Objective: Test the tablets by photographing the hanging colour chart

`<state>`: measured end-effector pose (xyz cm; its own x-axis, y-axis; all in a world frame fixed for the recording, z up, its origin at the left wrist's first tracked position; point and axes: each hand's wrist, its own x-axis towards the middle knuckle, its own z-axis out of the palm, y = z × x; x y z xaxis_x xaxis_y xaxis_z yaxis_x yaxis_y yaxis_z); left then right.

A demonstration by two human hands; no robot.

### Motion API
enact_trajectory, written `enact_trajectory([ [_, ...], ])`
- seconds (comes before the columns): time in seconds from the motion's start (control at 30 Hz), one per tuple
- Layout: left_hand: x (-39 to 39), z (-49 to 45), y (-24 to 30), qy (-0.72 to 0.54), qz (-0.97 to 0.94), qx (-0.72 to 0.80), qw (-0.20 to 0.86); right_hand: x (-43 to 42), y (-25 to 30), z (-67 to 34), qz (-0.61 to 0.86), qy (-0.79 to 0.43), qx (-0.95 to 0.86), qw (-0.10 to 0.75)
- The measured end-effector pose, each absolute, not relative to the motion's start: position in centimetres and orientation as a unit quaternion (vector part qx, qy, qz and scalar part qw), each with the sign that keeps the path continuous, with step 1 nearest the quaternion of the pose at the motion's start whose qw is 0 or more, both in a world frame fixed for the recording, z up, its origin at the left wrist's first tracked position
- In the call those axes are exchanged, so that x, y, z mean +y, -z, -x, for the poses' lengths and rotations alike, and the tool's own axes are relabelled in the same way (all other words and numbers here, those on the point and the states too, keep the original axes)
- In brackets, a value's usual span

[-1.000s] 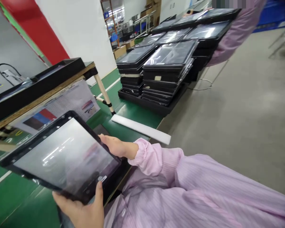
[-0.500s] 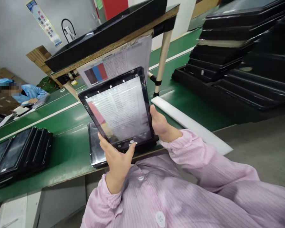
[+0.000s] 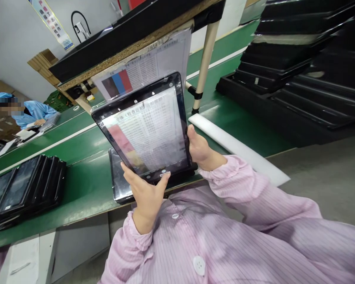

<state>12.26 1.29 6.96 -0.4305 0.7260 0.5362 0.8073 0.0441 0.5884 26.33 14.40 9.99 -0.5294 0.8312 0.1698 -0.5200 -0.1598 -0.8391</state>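
Observation:
A black-framed tablet [image 3: 149, 134] is held up and tilted in front of me, its screen showing a camera view of a printed page. My left hand [image 3: 146, 193] grips its lower left corner, the thumb lying on the screen's bottom edge by the round shutter button. On the right edge my right hand [image 3: 201, 150] is closed around the frame, with its thumb upward and the other fingers hidden behind. Beyond the tablet a printed sheet [image 3: 154, 59] with text and dark, blue and red blocks hangs under a shelf. Another tablet [image 3: 118, 177] lies on the bench below, partly covered.
A wooden-edged shelf [image 3: 130, 55] stands on pipe legs over the green bench [image 3: 85, 173]. Stacked tablets [image 3: 26, 185] lie at left, black trays [image 3: 284, 63] at right. A white foam strip [image 3: 236, 148] crosses the bench edge. Far left sits a person in blue [image 3: 35, 112].
The camera view has shifted slightly, and the shelf looks a little nearer. On the tablet's screen the page's heading now shows more sharply. Both hands keep their hold.

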Motion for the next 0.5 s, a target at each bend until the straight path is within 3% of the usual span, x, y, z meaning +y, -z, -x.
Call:
enact_trajectory([
  [0.17,0.9,-11.0,-6.7,0.471,0.540,-0.698,0.000,14.5,-10.0,-26.5,0.188,-0.717,-0.468,0.482],
  [0.33,1.1,-9.1,-7.8,0.676,0.405,-0.600,-0.138,12.9,-11.3,-26.9,0.156,-0.698,-0.490,0.498],
  [0.5,2.0,-9.2,-8.9,0.696,0.388,-0.532,-0.286,11.8,-13.0,-28.1,0.142,-0.539,-0.627,0.544],
])
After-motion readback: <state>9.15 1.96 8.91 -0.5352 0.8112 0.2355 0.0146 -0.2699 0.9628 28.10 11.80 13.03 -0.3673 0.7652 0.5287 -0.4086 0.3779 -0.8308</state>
